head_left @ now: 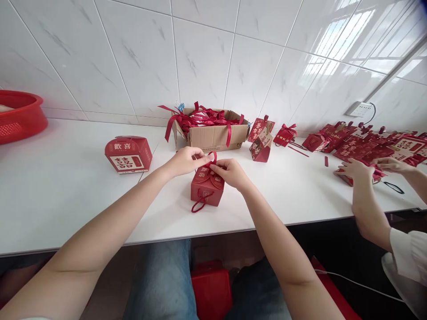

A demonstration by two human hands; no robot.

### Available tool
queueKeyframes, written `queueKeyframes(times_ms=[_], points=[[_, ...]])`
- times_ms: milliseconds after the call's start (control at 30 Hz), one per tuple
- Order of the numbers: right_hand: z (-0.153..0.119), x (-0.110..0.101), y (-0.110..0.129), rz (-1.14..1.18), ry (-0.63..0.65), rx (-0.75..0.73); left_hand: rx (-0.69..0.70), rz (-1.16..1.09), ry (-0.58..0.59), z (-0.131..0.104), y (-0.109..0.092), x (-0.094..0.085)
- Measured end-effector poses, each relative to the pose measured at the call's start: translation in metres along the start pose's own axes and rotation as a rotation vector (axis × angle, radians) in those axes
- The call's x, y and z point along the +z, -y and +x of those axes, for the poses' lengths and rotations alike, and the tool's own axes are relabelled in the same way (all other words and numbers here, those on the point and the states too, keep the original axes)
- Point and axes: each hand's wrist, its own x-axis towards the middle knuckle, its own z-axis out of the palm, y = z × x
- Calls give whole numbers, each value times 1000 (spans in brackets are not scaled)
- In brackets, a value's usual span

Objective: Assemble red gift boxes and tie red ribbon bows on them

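In front of me on the white counter stands a red gift box [207, 191] with petal-like top flaps and a twisted cord handle hanging down its near side. A red ribbon [213, 156] is looped at its top. My left hand [188, 161] is closed, thumb and finger pinching the ribbon from the left. From the right, my right hand [231, 172] pinches the ribbon low, close against the box top. Behind the box sits a cardboard carton [216, 137] heaped with red ribbons [207, 118].
Another red gift box [128, 154] stands left on the counter [66, 191]. A red plastic basket [22, 116] is at the far left. Several red boxes and tags [356, 144] lie rightward, where a co-worker's hands [358, 171] handle a box. A triangular box [261, 146] stands nearer.
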Motion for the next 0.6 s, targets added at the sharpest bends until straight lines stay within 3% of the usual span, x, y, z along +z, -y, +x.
queueKeyframes(times_ms=[67,267,600], points=[[-1,2,-2,24,-26,-12,4,-124,59,-5,5,4],[-6,10,-9,118,-186,-81,9,-410,37,-9,13,17],[-7,12,-14,71,-233,-159,103,-426,27,-13,17,16]])
